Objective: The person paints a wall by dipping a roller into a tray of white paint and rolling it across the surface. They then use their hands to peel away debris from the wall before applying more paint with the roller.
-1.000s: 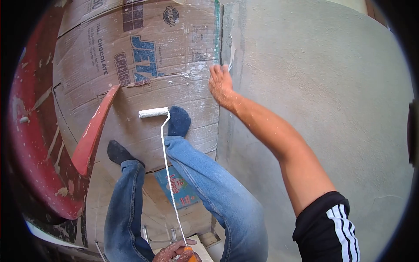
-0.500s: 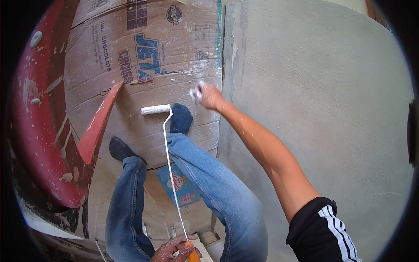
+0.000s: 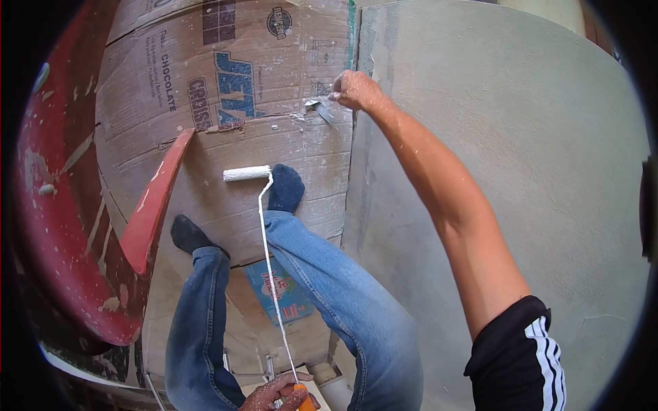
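In my left hand [image 3: 277, 392], at the bottom of the head view, is the orange handle of a paint roller [image 3: 248, 174]. Its thin, paint-coated rod runs up to a white roller cover beside my sock. My right hand [image 3: 356, 90] is raised near the edge of the grey wall [image 3: 493, 151], fingers curled together; whether anything is in them is hidden. A small pale scrap [image 3: 320, 111] shows just left of and below it, apart from the fingers and against the cardboard [image 3: 288, 144].
My feet in dark socks [image 3: 286, 188] are against the printed cardboard. On the left are a paint-spattered red curved surface [image 3: 62, 226] and a red slanted piece [image 3: 156, 205]. A blue printed box panel [image 3: 279, 291] lies between my legs.
My right hand has moved up and slightly right, toward the wall's edge. The pale scrap now shows separate from the fingers. My left hand and the roller have hardly moved.
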